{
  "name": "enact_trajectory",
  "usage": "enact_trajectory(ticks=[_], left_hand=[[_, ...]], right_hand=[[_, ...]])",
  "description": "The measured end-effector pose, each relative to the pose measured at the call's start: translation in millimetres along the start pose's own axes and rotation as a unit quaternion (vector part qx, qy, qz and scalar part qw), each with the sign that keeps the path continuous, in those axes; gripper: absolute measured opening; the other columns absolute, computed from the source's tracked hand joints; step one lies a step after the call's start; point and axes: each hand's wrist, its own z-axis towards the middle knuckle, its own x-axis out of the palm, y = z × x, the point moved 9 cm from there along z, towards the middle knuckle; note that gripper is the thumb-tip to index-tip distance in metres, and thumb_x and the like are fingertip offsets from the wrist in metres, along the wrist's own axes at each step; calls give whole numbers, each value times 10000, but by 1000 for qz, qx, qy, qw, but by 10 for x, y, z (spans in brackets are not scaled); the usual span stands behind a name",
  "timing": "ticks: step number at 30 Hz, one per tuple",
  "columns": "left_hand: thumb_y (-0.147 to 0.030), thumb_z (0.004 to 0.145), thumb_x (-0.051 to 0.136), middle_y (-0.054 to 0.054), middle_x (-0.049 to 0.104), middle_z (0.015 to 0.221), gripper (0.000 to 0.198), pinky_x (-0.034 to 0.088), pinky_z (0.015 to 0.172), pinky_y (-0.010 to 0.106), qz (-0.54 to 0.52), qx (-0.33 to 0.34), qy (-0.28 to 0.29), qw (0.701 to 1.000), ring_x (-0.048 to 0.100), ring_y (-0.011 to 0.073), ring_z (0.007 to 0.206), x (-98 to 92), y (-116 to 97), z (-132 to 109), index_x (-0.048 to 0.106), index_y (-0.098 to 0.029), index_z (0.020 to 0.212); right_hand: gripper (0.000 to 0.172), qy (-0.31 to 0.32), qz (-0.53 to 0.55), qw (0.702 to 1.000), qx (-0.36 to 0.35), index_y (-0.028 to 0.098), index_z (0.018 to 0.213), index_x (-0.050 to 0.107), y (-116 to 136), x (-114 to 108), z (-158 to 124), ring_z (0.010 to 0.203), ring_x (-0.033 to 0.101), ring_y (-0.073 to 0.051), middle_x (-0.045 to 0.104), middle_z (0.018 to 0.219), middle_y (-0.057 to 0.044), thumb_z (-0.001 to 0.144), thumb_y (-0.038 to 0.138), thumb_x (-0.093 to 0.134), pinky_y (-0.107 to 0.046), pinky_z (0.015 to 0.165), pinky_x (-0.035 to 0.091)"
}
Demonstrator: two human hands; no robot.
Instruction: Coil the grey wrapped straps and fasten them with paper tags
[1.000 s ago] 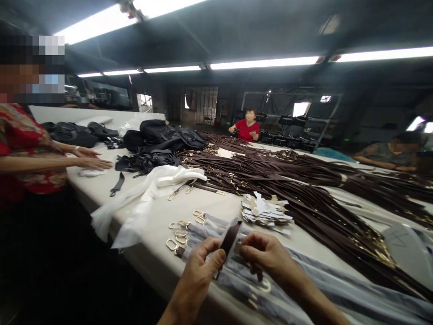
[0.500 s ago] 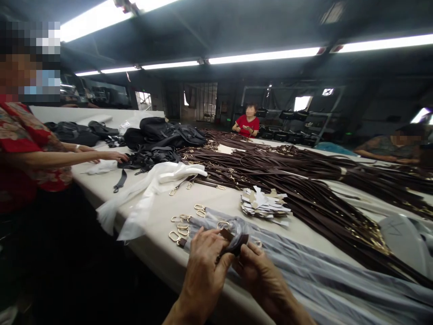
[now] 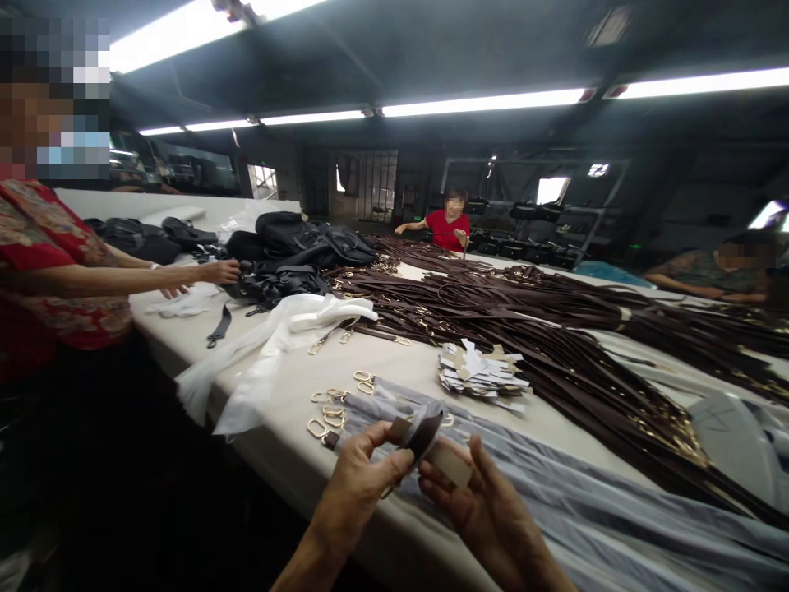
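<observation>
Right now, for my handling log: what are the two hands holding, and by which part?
Left hand pinches the dark brown strap near its end; right hand supports the tan tab.

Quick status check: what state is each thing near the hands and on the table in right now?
left hand: pinching the brown strap end
right hand: fingers open, backing a tan paper tab
brown strap end: held up, bent over
tan paper tab: lying on the right fingers
gold clasps: loose on the table
paper tab pile: heaped, untidy
brown straps: spread lengthwise
</observation>
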Motion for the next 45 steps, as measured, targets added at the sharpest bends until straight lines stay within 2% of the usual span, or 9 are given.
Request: enact_trajectory(ticks=[6, 12, 18, 24, 28, 30, 34, 39, 45], left_hand=[[-371, 689, 829, 47, 672, 826, 369, 402, 582, 201, -121, -51, 83, 988, 546, 124, 661, 94, -24, -15, 714, -123, 937], [-297, 754, 764, 16, 656, 791, 212, 466, 679, 243, -29, 4, 59, 998, 575, 142, 703, 140, -122, -20, 696, -164, 904], [-215, 775, 641, 46, 703, 943, 190, 368, 1065, 494, 224, 121, -93, 963, 605, 272, 1002, 56, -341, -142, 707, -225, 953], [-369, 857, 640, 73, 735, 992, 308, 519, 878, 341, 95, 18, 33, 995, 675, 253, 972, 134, -190, -81, 702, -169, 1083], [-403, 874, 619, 71, 744, 899, 302, 541, 741, 309, 101, 0, 9, 995, 694, 239, 852, 94, -136, -39, 721, -143, 989], [-370, 895, 586, 53, 746, 882, 248, 537, 850, 349, 159, 31, -17, 987, 696, 237, 877, 79, -156, -36, 729, -170, 927], [-251, 923, 533, -6, 760, 849, 188, 409, 1114, 472, 306, 169, -77, 934, 720, 212, 865, 85, -294, -79, 711, -224, 869], [-64, 912, 497, -14, 759, 853, 203, 435, 1112, 379, 440, 385, -146, 798, 735, 148, 825, 259, -498, -287, 655, -189, 933], [11, 887, 337, 164, 719, 1152, 407, 442, 1079, 423, 599, 449, -155, 644, 645, 250, 1165, 620, -448, -506, 575, 12, 1217]], right_hand=[[353, 66, -91, 994, 2, 129, 872, 780, 55, 166, -47, 599, 558, -110, 655, 676, -47, 695, 418, 878, -234, 640, 474], [384, 40, -188, 977, -94, 164, 915, 800, 72, 107, 95, 677, 497, -128, 665, 749, -46, 650, 426, 890, -238, 651, 414], [403, -1, -201, 967, -157, 186, 938, 797, 87, -49, 212, 691, 481, -128, 677, 790, -36, 673, 482, 862, -234, 643, 402], [359, 16, -254, 954, -155, 190, 909, 764, 138, -37, 201, 842, 619, -213, 712, 852, -51, 661, 422, 881, -312, 806, 489], [349, -6, -282, 942, -181, 186, 838, 738, 169, -95, 173, 828, 627, -216, 697, 819, -35, 645, 438, 882, -311, 798, 491], [368, -11, -291, 939, -180, 182, 827, 743, 173, -99, 155, 833, 628, -223, 692, 809, -35, 636, 466, 878, -313, 799, 486], [373, 0, -308, 937, -164, 186, 880, 780, 200, -13, 72, 771, 591, -192, 670, 783, -32, 697, 508, 825, -297, 762, 469], [356, -36, -328, 927, -178, 170, 759, 763, 217, -42, 41, 682, 506, -151, 587, 684, -6, 708, 519, 807, -261, 658, 416], [449, -66, -330, 926, -169, 150, 619, 654, 160, -231, 156, 687, 509, -170, 559, 647, -14, 702, 567, 797, -290, 667, 436]])
